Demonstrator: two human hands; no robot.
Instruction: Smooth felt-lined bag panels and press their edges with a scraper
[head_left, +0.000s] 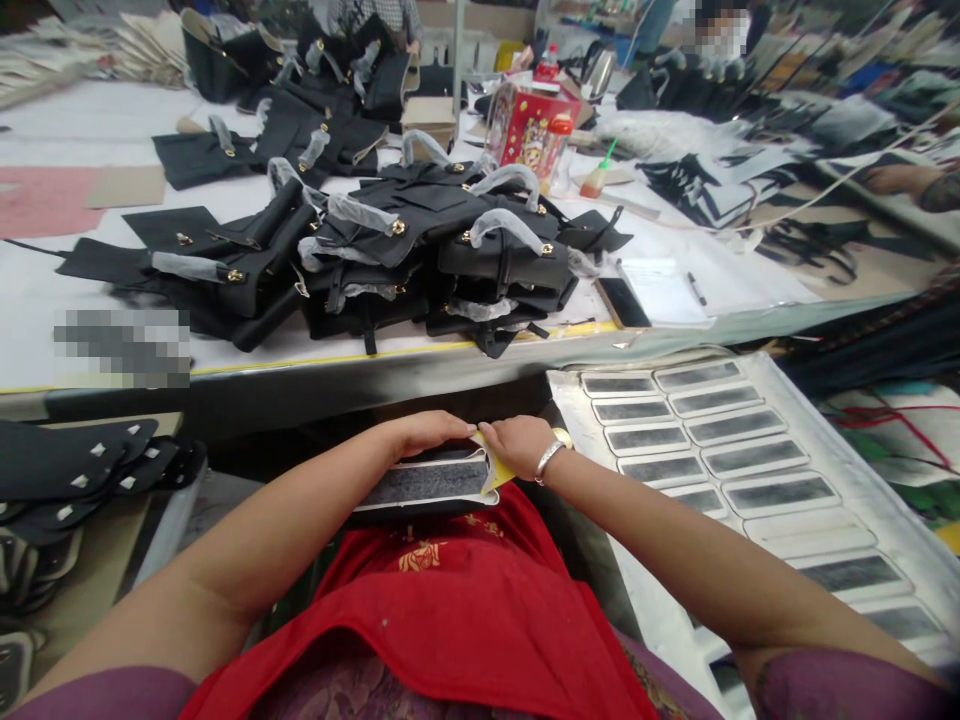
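Both hands closed on flat black-and-white rectangular leather panel [431, 480] at 6 o'clock, over red apron: left hand [424, 432] presses top edge, right hand [521, 445] pinches yellow tab [491, 462]. Judged: keep edges aligned, press evenly.

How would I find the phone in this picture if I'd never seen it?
Look along the front edge of the big white table, just right of the pile of black bags. The phone lies flat beside white paper with a pen; it is the only shiny black slab.
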